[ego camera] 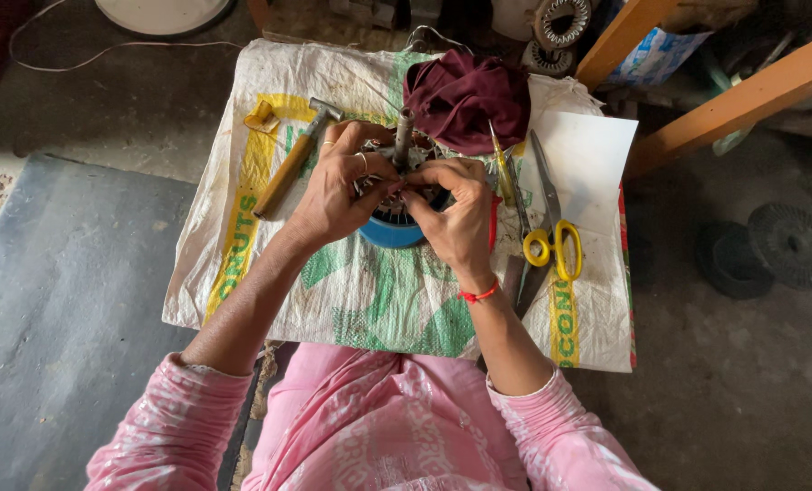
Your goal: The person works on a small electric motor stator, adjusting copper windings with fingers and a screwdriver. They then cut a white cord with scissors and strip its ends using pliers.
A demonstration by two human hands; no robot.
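Hands meet at the centre of a woven sack (351, 291) spread over the table: the left hand (338, 186) and right hand (460, 214) both have their grip pinched together on the wire windings of a blue-rimmed motor stator (397, 227). A hammer (292, 164) lies at nine o'clock of the stator. Yellow-handled scissors (551, 227) lie at three o'clock and a maroon cloth (465, 95) at one o'clock.

A single head-worn camera looks almost straight down from close above at the sack-covered surface (369, 300), the person's pink sleeves at the bottom edge.
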